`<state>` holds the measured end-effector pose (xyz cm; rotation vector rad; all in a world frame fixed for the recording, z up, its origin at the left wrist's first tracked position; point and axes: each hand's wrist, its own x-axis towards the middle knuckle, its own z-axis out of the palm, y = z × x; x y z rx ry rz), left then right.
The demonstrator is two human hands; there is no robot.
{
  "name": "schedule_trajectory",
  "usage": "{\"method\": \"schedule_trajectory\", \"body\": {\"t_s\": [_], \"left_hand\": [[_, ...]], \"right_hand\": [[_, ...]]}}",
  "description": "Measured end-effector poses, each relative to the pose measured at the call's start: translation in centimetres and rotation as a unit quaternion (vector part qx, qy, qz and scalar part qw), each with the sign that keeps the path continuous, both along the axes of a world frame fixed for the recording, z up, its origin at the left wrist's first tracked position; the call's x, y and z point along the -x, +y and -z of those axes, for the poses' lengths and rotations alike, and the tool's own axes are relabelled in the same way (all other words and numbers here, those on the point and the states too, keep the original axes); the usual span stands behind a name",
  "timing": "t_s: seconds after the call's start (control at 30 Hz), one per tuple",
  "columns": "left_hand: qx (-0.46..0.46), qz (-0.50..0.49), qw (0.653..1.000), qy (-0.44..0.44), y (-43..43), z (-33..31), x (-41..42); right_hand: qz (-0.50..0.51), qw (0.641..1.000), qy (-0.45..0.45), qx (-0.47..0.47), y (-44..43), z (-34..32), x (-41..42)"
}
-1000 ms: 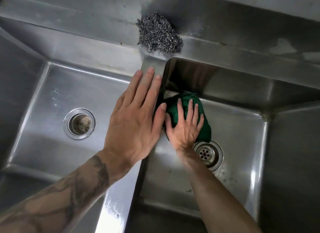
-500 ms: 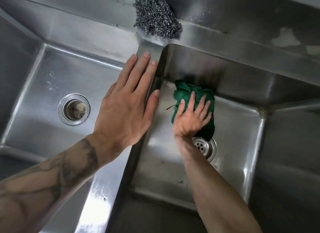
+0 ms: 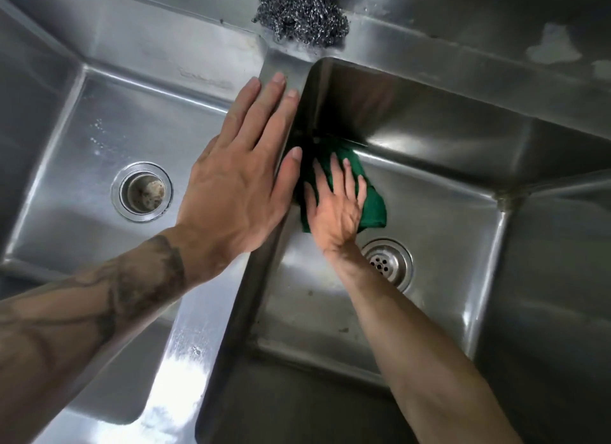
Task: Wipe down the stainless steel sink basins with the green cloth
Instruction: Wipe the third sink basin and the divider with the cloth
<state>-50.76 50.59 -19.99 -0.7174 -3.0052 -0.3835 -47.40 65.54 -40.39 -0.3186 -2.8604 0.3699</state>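
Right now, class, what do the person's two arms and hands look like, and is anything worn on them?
Both are bare: no sleeves, gloves, rings or watch show. The left hand sits on a forearm with dark tattoos reaching the wrist. The right hand and its forearm look unmarked.

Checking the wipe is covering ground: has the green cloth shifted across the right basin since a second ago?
Yes. The cloth, under the right hand, swung right and has come back toward the divider, staying behind the drain.

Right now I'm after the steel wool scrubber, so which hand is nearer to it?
Left. The left hand lies flat on the divider, fingertips just short of the steel wool scrubber. The right hand is down in the right basin, pressing the green cloth.
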Motion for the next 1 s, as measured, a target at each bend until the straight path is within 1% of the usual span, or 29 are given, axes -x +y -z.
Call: {"method": "schedule_trajectory", "body": {"t_s": [0.1, 0.2, 0.23, 0.33, 0.4, 0.47, 0.6, 0.63, 0.7, 0.73, 0.8, 0.87, 0.93, 1.0], "left_hand": [[0.008, 0.002, 1.0, -0.005, 0.0, 0.0, 0.1], [0.005, 0.0, 1.0, -0.01, 0.0, -0.1, 0.0], [0.005, -0.003, 1.0, -0.011, 0.1, -0.1, 0.0], [0.007, -0.003, 1.0, -0.011, 0.1, -0.2, 0.0], [0.008, -0.006, 1.0, -0.012, 0.1, -0.2, 0.0], [0.013, -0.005, 1.0, -0.014, 0.0, -0.2, 0.1], [0.02, -0.007, 0.999, -0.028, 0.0, -0.3, 0.1], [0.023, -0.007, 0.999, -0.031, 0.1, -0.3, 0.1], [0.023, -0.006, 0.999, -0.03, 0.2, -0.4, 0.1], [0.022, -0.006, 0.999, -0.028, 0.2, -0.3, 0.1], [0.026, -0.005, 0.999, -0.024, 0.1, -0.3, 0.1], [0.032, -0.002, 0.999, -0.022, 0.0, -0.3, 0.1], [0.029, 0.001, 0.999, -0.021, 0.0, -0.3, 0.1], [0.024, 0.005, 0.999, -0.023, 0.1, -0.4, 0.1]], "right_hand": [[-0.088, 0.996, -0.01, -0.009, 1.6, 0.0, -2.7], [-0.141, 0.989, -0.033, -0.041, 3.2, 0.0, -4.9], [-0.138, 0.989, -0.033, -0.046, 3.4, -0.1, -4.2], [-0.057, 0.997, -0.028, -0.038, 2.6, -0.4, -0.6], [-0.031, 0.998, -0.034, -0.035, 1.9, -0.6, 0.0], [-0.048, 0.998, -0.035, -0.016, 0.9, -0.6, -2.0], [-0.128, 0.991, -0.048, -0.002, -0.7, -0.9, -10.4], [-0.149, 0.988, -0.047, -0.007, -0.5, -0.9, -11.2], [-0.17, 0.985, -0.038, -0.017, 0.6, -0.8, -10.1], [-0.159, 0.986, -0.034, -0.025, 1.2, -0.6, -8.6], [-0.107, 0.993, -0.028, -0.038, 2.4, -0.4, -4.7], [-0.05, 0.997, -0.043, -0.033, 2.4, -0.4, -2.6], [-0.031, 0.998, -0.058, -0.014, 0.9, -0.6, -3.5], [-0.062, 0.996, -0.057, 0.004, -0.4, -0.9, -6.9]]}}
